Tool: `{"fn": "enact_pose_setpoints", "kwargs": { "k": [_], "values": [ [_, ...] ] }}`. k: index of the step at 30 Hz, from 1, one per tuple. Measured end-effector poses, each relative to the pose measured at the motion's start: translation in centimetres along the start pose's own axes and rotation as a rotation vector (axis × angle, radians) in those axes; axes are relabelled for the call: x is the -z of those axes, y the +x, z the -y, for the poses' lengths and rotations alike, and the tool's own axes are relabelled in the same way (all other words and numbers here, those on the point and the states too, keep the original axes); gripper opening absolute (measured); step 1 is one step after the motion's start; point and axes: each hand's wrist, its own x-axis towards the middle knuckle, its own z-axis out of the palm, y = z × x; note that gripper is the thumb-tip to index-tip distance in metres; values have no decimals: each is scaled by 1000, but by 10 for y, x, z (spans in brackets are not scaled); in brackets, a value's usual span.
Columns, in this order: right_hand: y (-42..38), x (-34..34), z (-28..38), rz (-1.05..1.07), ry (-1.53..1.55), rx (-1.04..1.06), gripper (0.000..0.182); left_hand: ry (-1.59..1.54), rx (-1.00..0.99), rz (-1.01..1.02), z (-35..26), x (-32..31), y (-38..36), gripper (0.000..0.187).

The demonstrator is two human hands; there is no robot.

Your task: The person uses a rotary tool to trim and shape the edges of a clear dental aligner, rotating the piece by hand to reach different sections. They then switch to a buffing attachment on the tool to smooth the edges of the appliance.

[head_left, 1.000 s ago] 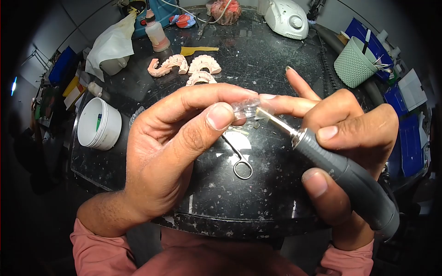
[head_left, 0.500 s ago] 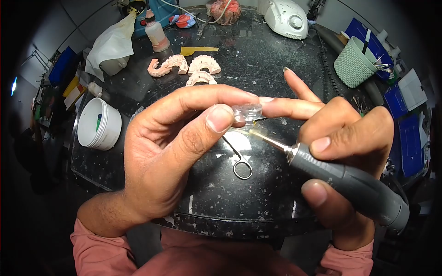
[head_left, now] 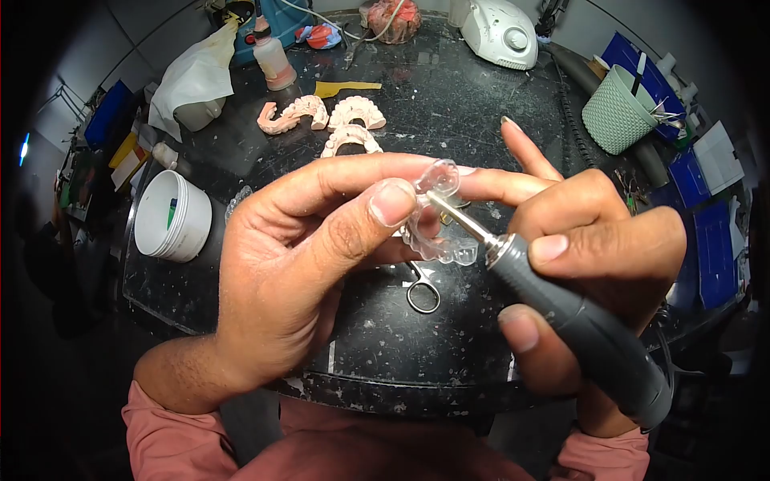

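Note:
Between thumb and fingers, my left hand [head_left: 297, 240] pinches a clear dental aligner [head_left: 449, 251], a thin horseshoe-shaped shell with tooth shapes along it. My right hand [head_left: 593, 240] is wrapped round a dark grey rotary handpiece [head_left: 589, 329]. The handpiece's metal bit points up and left, its tip right at the inner edge of the aligner's upper part. My right index finger reaches across to the aligner's far side. Below the aligner, scissors [head_left: 423, 295] lie on the black table, one ring handle showing and the rest hidden behind my left hand.
Several pink dental models [head_left: 353, 140] lie beyond my hands, near a yellow strip [head_left: 346, 86]. At left stands a white tub [head_left: 183, 216]. A bottle [head_left: 273, 60], a white control unit [head_left: 499, 34] and a green basket [head_left: 618, 112] line the table's far side.
The aligner has turned, so its curved arch now hangs open toward the right. The handpiece has swung steeper, its bit moving up and left onto the aligner.

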Motion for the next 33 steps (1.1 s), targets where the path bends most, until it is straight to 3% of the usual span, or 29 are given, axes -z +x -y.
{"fn": "enact_pose_setpoints", "kwargs": {
  "k": [3,12,19,33],
  "values": [
    [0,-3,0,-29,-10,1,43,-63,27,-116,-1,-11,-1,31],
    [-1,-3,1,2,-36,-9,44,-197,126,-24,2,-2,1,36],
    [0,-4,4,37,-31,-29,43,-201,120,-79,2,-5,2,34],
    [-2,-7,0,-63,-42,-8,45,-327,192,-32,4,0,2,30]
  ]
}}
